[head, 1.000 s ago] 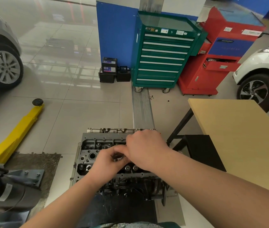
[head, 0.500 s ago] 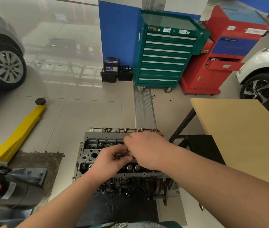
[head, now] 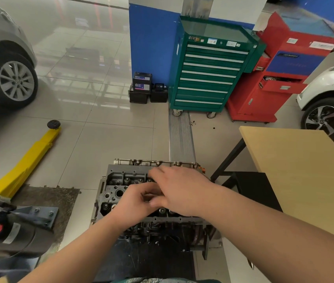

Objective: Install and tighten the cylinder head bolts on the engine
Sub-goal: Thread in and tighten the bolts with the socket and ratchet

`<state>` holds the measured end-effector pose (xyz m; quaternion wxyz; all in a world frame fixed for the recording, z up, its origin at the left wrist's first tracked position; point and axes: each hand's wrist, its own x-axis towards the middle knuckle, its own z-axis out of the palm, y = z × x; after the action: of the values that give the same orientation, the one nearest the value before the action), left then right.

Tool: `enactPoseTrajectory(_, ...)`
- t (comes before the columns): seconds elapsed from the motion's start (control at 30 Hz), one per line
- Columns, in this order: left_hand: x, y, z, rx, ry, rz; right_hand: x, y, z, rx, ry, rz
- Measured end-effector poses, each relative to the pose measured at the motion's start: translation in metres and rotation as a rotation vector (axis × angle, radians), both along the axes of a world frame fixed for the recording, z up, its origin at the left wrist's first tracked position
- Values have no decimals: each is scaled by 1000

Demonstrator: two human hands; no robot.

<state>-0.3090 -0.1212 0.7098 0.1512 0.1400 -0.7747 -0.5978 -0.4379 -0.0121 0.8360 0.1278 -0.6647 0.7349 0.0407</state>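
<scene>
Cylinder head (head: 121,186) lies long axis left-right, directly under both hands. Right hand (head: 180,190) covers its middle, fingers curled, grip contents hidden. Left hand (head: 137,203) pinches beside it; bolt not visible.

Sitting on the floor (head: 100,144): engine (head: 121,193) ahead, counter (head: 296,172) right, lift arm (head: 25,166) left, tool chests (head: 209,68) behind; both hands (head: 182,190) resting over engine.

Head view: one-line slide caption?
Both hands, left hand and right hand, work together over the cylinder head on the workshop floor.
</scene>
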Motion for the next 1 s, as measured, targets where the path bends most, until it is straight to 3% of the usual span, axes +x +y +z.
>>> enactPoseTrajectory(0.07, 1, 1, -2, 6, 8, 10, -1, 0, 2, 99, -51, 70)
enactPoseTrajectory(0.23, -1, 4, 1, -72, 23, 39, 9, -9, -10, 5, 136, -155)
enactPoseTrajectory(0.4, 1, -1, 0, -90, -13, -15, 7, -2, 0, 16, 109, 68)
enactPoseTrajectory(0.57, -2, 0, 3, -88, 30, 50, 13, -8, 0, -7, 290, -133)
enactPoseTrajectory(0.73, -3, -14, -6, -211, -52, 23, 3, -2, 4, 33, 65, 0)
enactPoseTrajectory(0.93, -3, -11, 0, -245, -4, -24, 6, -4, -2, -21, 257, -125)
enactPoseTrajectory(1.0, -4, -10, 0, -273, -11, -15, 7, -3, -4, -57, 185, -89)
